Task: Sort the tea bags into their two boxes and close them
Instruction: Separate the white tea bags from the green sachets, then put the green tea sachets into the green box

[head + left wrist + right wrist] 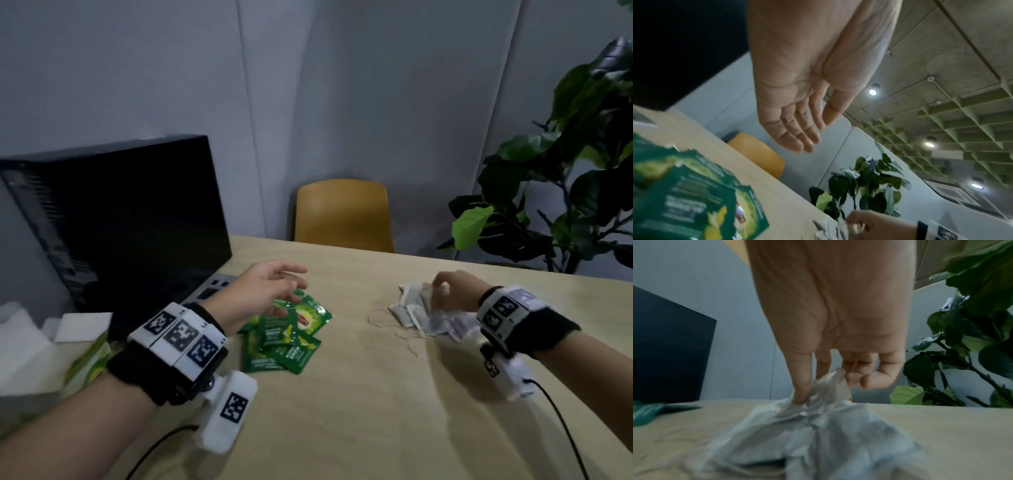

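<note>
Several green tea sachets lie in a loose pile on the table, left of centre; they show blurred in the left wrist view. My left hand hovers just above them with straight, relaxed fingers and holds nothing. To the right is a heap of white paper tea bags with loose strings. My right hand reaches into that heap, thumb and forefinger pinching a white tea bag, the other fingers curled. A green and yellow box lies at the left edge, partly hidden by my left wrist.
A black computer case stands at the back left on the wooden table. White foam or paper sits at the far left. A yellow chair is behind the table, a leafy plant at the right. Cables trail from both wrists.
</note>
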`<state>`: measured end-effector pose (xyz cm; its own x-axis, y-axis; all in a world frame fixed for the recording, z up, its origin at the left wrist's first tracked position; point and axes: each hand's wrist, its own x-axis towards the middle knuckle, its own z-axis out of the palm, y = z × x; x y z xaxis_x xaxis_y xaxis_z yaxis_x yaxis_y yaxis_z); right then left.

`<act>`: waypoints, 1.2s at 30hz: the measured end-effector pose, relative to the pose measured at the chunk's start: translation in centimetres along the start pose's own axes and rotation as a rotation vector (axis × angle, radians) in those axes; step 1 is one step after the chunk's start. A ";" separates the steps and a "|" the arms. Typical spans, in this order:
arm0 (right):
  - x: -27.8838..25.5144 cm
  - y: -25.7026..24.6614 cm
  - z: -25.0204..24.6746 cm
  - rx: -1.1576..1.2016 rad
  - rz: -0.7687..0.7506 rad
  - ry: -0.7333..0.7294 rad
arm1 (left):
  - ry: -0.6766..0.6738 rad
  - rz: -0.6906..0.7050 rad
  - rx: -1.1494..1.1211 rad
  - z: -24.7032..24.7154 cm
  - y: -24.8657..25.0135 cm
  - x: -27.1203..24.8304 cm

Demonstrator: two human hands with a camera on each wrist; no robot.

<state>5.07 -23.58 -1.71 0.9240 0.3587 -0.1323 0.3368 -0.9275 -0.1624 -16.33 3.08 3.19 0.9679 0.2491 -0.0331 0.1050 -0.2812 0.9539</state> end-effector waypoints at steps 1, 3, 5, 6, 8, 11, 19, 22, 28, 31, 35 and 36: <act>0.0 -0.2 0.1 -0.071 0.022 0.005 | 0.032 0.004 0.015 -0.8 0.0 -0.6; -0.6 -1.7 -0.2 -0.148 0.043 0.066 | 0.091 0.006 0.036 -2.4 -0.1 -2.0; -1.9 -5.2 -0.7 -0.158 -0.059 0.178 | 0.151 0.028 0.062 -4.0 -0.1 -3.6; -2.8 -7.7 -0.9 -0.142 -0.154 0.230 | 0.183 0.048 0.073 -4.9 -0.1 -4.5; -5.1 -13.3 -1.1 -0.104 -0.395 0.264 | 0.259 0.088 0.086 -6.8 0.0 -6.2; -8.7 -21.9 -0.4 -0.045 -0.748 0.208 | 0.389 0.130 0.135 -10.1 0.2 -8.4; -12.5 -37.5 4.7 0.156 -1.068 -0.016 | 0.763 0.180 0.384 -18.7 -2.0 -12.8; -11.8 -39.3 6.1 0.182 -1.085 -0.058 | 0.762 0.149 0.451 -20.6 -3.7 -13.5; -10.3 -37.4 6.3 0.356 -1.057 0.012 | 0.815 0.121 0.687 -22.1 -6.1 -13.4; -10.0 -35.0 5.1 0.411 -0.988 0.059 | 0.827 0.030 0.817 -22.2 -6.8 -13.7; -10.1 -31.8 3.7 0.470 -0.915 0.095 | 0.621 -0.157 1.052 -21.7 -7.8 -13.6; -10.2 -31.1 3.3 0.487 -0.895 0.093 | 0.558 -0.204 1.103 -21.5 -8.1 -13.6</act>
<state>-15.41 1.98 1.42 0.3867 0.8700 0.3058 0.8196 -0.1723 -0.5464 -35.22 21.91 2.29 0.7113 0.6615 0.2375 0.6372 -0.7495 0.1794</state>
